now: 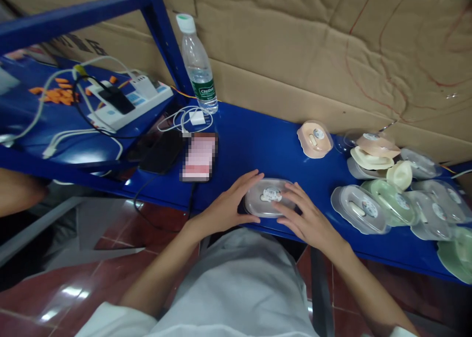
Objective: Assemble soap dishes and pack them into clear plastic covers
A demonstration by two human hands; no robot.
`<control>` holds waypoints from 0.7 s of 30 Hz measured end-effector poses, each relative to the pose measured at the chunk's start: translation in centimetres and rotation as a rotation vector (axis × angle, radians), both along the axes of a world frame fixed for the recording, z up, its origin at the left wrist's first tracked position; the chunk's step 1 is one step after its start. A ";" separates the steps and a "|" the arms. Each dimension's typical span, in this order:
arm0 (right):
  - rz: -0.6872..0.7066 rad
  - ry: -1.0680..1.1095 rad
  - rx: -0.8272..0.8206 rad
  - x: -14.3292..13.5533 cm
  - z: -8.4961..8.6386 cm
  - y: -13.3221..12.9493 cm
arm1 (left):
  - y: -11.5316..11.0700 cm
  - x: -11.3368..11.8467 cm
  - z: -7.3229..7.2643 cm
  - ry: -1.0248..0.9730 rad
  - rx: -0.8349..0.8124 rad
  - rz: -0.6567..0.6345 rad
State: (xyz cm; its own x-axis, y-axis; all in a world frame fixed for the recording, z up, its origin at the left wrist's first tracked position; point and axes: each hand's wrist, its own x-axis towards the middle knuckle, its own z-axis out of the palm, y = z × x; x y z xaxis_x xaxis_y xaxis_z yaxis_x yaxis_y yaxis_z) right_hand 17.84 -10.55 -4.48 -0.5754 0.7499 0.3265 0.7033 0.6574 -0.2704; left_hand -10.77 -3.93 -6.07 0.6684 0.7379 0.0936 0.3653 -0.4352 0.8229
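The phone (199, 156) lies on the blue table (247, 130), and the grey box (256, 204) is to the right of it, a little nearer to me. My left hand (225, 206) curves around the box end closest to the phone; whether it grips or only touches, I cannot tell. My right hand (310, 220) is open, its fingers spread over the end farther from the phone. Behind the phone stands a bottle (198, 61).

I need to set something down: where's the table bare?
The widest bare patch lies between the phone and the lone peach container; a smaller one, between the right hand and the clustered containers, which crowd the right end. Behind the phone, charger and bottle crowd together.
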 end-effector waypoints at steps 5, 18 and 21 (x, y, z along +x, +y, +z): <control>-0.007 0.003 0.030 -0.4 -0.1 0.1 | -0.1 0.3 -0.3 -0.026 -0.014 0.009; -0.234 -0.168 0.030 -1.1 0.0 0.2 | -0.6 0.5 -0.5 -0.021 0.112 0.087; -0.491 -0.203 0.037 -1.8 0.8 2.6 | -0.9 0.7 -0.5 0.019 0.150 0.138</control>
